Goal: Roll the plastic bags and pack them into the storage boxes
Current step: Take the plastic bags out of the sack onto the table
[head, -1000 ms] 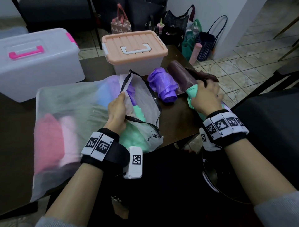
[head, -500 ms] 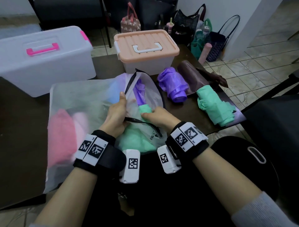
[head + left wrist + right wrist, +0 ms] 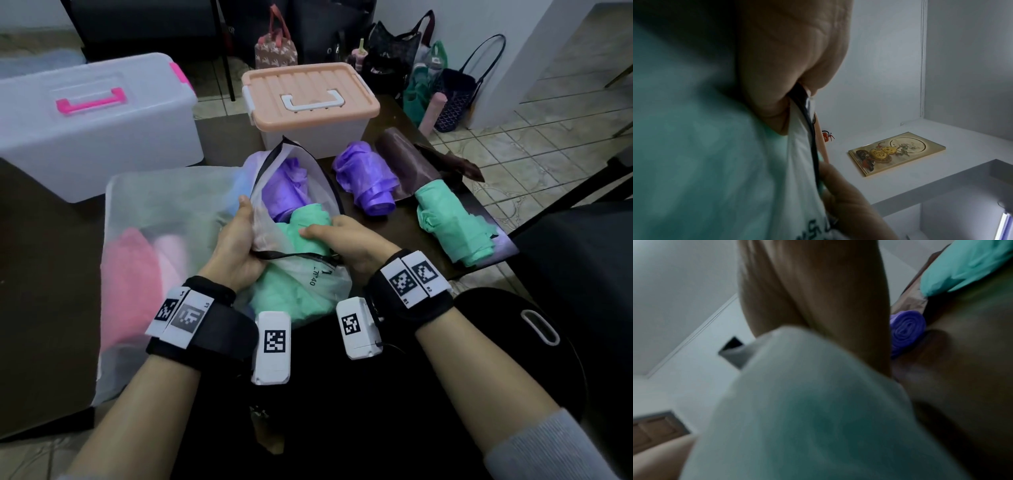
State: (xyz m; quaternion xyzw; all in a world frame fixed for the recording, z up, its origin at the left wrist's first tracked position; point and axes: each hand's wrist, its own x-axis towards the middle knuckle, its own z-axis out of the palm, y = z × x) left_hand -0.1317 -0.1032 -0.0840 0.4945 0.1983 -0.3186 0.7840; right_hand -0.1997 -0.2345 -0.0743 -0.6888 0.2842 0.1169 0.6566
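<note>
The left hand (image 3: 236, 250) holds the pouch (image 3: 191, 219) open on the table (image 3: 428, 233). The right hand (image 3: 346, 240) grips a soft, crumpled green bag (image 3: 308, 219) inside it, beside a purple bag (image 3: 284, 192).

Frosted, translucent plastic pouch (image 3: 164, 212) with black cloth-like zip edging. Thin, crinkled, faintly glossy plastic film: purple roll (image 3: 368, 181), green roll (image 3: 452, 222), brown roll (image 3: 400, 154). Smooth hard plastic boxes: matt ribbed peach lid (image 3: 308, 92), cloudy clear box (image 3: 92, 137). Dark, smooth, slightly reflective desk (image 3: 407, 233).

Black wristbands (image 3: 209, 325) with white coded tags, grey sleeves (image 3: 548, 442)
</note>
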